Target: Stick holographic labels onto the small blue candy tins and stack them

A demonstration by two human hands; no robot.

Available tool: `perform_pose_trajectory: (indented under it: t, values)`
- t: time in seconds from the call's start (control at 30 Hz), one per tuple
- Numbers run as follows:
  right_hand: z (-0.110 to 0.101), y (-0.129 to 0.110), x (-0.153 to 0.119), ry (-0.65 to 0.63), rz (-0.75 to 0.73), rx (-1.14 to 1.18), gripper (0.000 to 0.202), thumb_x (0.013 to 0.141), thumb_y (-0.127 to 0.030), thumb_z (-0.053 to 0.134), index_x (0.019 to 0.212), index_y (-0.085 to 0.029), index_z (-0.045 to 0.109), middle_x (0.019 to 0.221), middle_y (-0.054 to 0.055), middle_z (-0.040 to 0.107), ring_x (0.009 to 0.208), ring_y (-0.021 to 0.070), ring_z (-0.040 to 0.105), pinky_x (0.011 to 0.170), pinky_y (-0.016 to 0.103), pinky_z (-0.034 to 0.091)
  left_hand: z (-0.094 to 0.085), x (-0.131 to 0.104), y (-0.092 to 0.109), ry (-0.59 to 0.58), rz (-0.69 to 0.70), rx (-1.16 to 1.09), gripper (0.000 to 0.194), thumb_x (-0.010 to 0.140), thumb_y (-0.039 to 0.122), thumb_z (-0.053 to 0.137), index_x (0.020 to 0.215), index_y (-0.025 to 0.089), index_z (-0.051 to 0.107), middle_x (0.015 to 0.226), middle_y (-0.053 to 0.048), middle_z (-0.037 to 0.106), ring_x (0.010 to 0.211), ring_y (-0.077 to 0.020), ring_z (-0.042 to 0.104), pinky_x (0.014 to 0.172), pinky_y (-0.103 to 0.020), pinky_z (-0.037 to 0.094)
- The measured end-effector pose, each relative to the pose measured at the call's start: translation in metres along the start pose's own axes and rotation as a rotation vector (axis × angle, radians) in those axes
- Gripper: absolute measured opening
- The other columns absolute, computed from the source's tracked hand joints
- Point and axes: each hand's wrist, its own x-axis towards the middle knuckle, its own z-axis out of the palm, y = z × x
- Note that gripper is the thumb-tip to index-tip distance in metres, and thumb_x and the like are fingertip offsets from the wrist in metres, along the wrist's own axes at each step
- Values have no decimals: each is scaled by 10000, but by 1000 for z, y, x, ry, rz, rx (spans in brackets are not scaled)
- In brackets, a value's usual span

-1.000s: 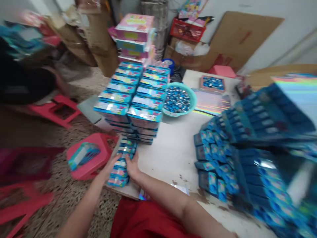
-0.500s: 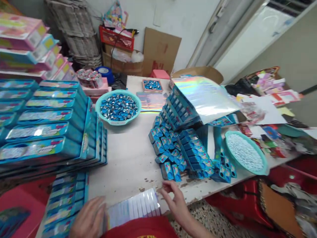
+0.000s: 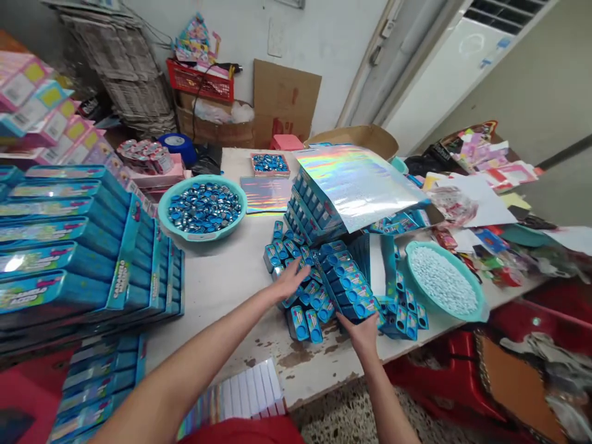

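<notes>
My left hand [image 3: 290, 282] reaches over a heap of loose small blue boxes [image 3: 300, 324] with round holes in their ends. Its fingers are spread, at the left side of a tilted display tray [image 3: 324, 280] packed with rows of the same blue boxes. At the tray's near end, my right hand [image 3: 361, 333] grips the lower edge, thumb at the left and fingers partly hidden. Close to my body lies a row of shiny white strips [image 3: 252, 390], untouched by either hand.
Stacked full blue trays [image 3: 134, 259] stand at the left. A turquoise bowl [image 3: 198, 236] holds blue and silver discs; another bowl [image 3: 481, 313] holds pale pellets at the right. A holographic sheet [image 3: 361, 185] covers a tray stack behind the heap. The table's front edge [image 3: 324, 398] is near.
Both hands have left the white strips and moved forward to the blue boxes. My left hand now spreads over the heap; my right has taken hold of the tilted tray. The view has shifted slightly.
</notes>
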Motion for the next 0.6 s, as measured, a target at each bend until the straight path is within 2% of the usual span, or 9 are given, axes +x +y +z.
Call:
perform_pose_trajectory:
  t: [0.1, 0.2, 0.27, 0.37, 0.47, 0.53, 0.6]
  values:
    - [3, 4, 2, -46, -53, -48, 974, 374, -541, 775, 1164, -135, 376, 1108, 174, 575, 1010, 318, 558, 853, 445, 448, 29, 49, 30, -16, -28, -135, 714, 884, 562, 173, 1442, 115, 188, 1525, -85, 150, 1398, -190, 151, 1141, -326, 147]
    - [1, 0, 4, -27, -69, -149, 895, 383, -566, 772, 1112, -180, 425, 1023, 155, 606, 954, 346, 573, 796, 499, 462, 46, 72, 42, 63, -48, -130, 679, 874, 556, 223, 1364, 109, 370, 1446, -133, 348, 1347, -237, 288, 1121, -343, 209]
    - [-2, -10, 1, 15, -62, -199, 820, 394, -575, 772, 1068, -221, 467, 934, 136, 617, 881, 365, 585, 734, 522, 472, 46, 74, 43, 108, -82, -117, 683, 857, 592, 238, 1289, 112, 460, 1363, -162, 445, 1302, -281, 345, 1095, -383, 248]
    - [-4, -32, -18, 52, -94, -205, 780, 414, -573, 774, 1056, -228, 495, 885, 129, 606, 823, 376, 588, 704, 543, 471, 28, 59, 40, 138, -136, -125, 742, 832, 666, 192, 1242, 119, 482, 1318, -167, 465, 1275, -328, 344, 1058, -445, 273]
    - [5, -53, -56, 47, -133, -156, 770, 463, -540, 777, 1104, -232, 481, 895, 110, 613, 804, 338, 591, 710, 516, 489, -6, 24, 35, 195, -71, -98, 666, 842, 664, 199, 1186, 181, 501, 1279, -101, 493, 1261, -299, 343, 1057, -450, 251]
    - [21, -60, -89, -57, -148, -71, 737, 558, -504, 746, 1171, -249, 426, 896, 88, 628, 763, 284, 597, 680, 464, 512, -32, -6, 25, 291, -20, -55, 568, 863, 625, 239, 1126, 207, 519, 1219, -66, 527, 1233, -258, 364, 1056, -422, 247]
    - [46, -61, -122, -245, -201, 42, 761, 655, -463, 693, 1269, -226, 311, 982, 106, 624, 797, 257, 608, 686, 432, 522, -57, -38, 6, 429, -60, -42, 521, 865, 615, 272, 1069, 212, 531, 1149, -56, 554, 1185, -238, 395, 1027, -395, 284]
